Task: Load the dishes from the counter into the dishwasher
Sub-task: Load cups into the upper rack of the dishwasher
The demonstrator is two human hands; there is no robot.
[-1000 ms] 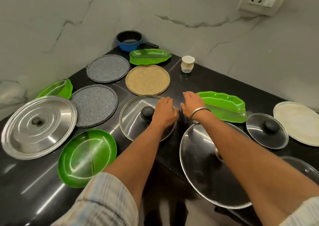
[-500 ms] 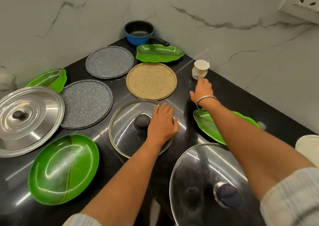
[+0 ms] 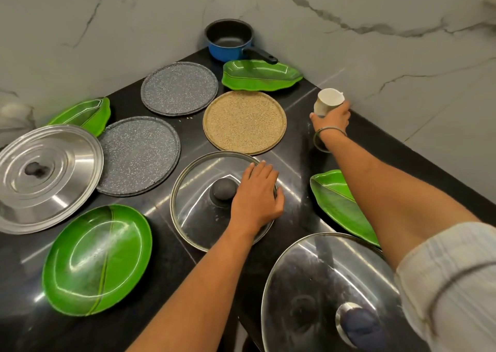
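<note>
A small cream cup (image 3: pixel 329 99) stands tilted near the back right wall of the black counter (image 3: pixel 166 265), and my right hand (image 3: pixel 332 120) grips it from below. My left hand (image 3: pixel 256 197) rests flat on a glass lid (image 3: pixel 206 204) with a black knob in the middle of the counter. Around it lie a tan round plate (image 3: pixel 244 122), two grey speckled plates (image 3: pixel 179 88) (image 3: pixel 138 155), a green oval plate (image 3: pixel 96 259) and green leaf-shaped dishes (image 3: pixel 261 75) (image 3: pixel 341 206) (image 3: pixel 86 114).
A blue saucepan (image 3: pixel 229 42) sits in the back corner against the marble wall. A steel lid (image 3: pixel 47 177) lies at the left edge. A large glass lid (image 3: pixel 327 295) overhangs the counter's front edge at the lower right.
My right hand reached back past the leaf dish to the cup, took hold of it and tipped it. My left hand stayed on the glass lid.
</note>
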